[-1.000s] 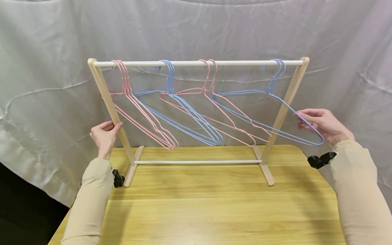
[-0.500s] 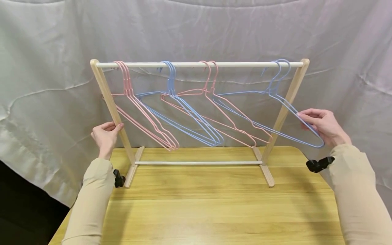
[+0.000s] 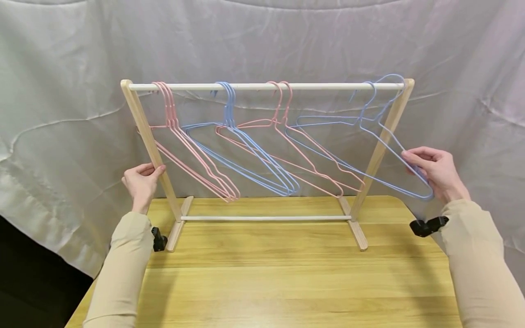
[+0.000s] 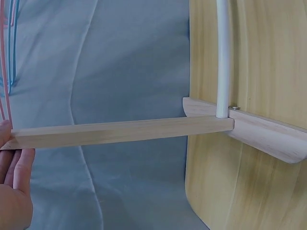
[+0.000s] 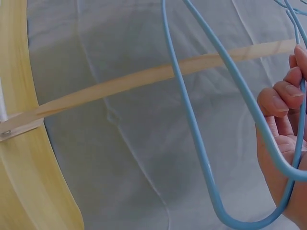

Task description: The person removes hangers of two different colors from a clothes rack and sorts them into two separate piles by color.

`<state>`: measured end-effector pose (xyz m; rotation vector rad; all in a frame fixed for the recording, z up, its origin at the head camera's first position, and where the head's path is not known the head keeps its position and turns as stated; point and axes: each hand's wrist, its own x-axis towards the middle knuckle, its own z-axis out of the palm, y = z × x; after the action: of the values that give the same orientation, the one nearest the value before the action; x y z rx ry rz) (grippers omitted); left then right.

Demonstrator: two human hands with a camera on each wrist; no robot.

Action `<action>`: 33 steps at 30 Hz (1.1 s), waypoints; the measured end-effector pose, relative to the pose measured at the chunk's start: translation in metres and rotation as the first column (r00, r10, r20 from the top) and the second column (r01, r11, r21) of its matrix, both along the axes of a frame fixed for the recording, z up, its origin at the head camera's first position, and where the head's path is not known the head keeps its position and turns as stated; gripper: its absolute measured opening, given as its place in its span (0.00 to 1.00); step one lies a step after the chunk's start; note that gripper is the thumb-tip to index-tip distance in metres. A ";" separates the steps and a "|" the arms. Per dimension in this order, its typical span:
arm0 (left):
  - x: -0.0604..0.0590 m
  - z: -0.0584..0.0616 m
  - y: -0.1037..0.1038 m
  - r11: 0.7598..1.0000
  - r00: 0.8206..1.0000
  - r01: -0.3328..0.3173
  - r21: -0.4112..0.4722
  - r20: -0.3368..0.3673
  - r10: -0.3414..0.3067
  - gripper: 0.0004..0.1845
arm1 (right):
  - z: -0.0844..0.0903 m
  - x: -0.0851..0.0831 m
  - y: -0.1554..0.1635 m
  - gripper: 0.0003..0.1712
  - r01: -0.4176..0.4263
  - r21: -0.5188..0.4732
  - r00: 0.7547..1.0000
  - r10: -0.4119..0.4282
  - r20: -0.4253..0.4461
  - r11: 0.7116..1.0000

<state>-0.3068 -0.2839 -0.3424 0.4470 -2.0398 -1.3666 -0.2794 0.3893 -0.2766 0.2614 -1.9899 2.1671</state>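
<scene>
In the head view my left hand (image 3: 141, 182) grips the left post (image 3: 143, 123) of a wooden clothes rack, thumb in front. My right hand (image 3: 436, 171), at the right, pinches a blue wire hanger (image 3: 391, 135) by its sloping shoulder. That hanger's hook rises above the white top rail (image 3: 254, 86) at its right end, overlapping the right post (image 3: 381, 141). A second blue hanger (image 3: 379, 139) hangs on the rail just left of it. The right wrist view shows both hangers' lower corners, with my fingers (image 5: 287, 93) on one wire.
Pink hangers (image 3: 203, 157) hang at the rail's left, several blue ones (image 3: 262, 159) near its middle, and two pink ones (image 3: 301, 150) right of those. The rack stands on a wooden table (image 3: 262, 278), a grey curtain (image 3: 262, 41) behind it. A white lower bar (image 3: 266, 218) joins its feet.
The held blue hanger has separated from its neighbour; its hook has moved right and up to the rail's end. My right hand has shifted slightly; my left hand keeps its grip on the post.
</scene>
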 end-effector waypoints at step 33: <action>0.002 -0.003 0.003 0.998 0.999 0.003 -0.064 -0.045 -0.006 0.19 | -0.022 0.019 -0.010 0.11 0.021 -0.310 0.981 -0.080 -0.176 0.950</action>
<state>-0.3048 -0.2811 -0.3451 0.3807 -2.0429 -1.2987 -0.2603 0.3791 -0.2985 0.3465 -1.5183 2.2842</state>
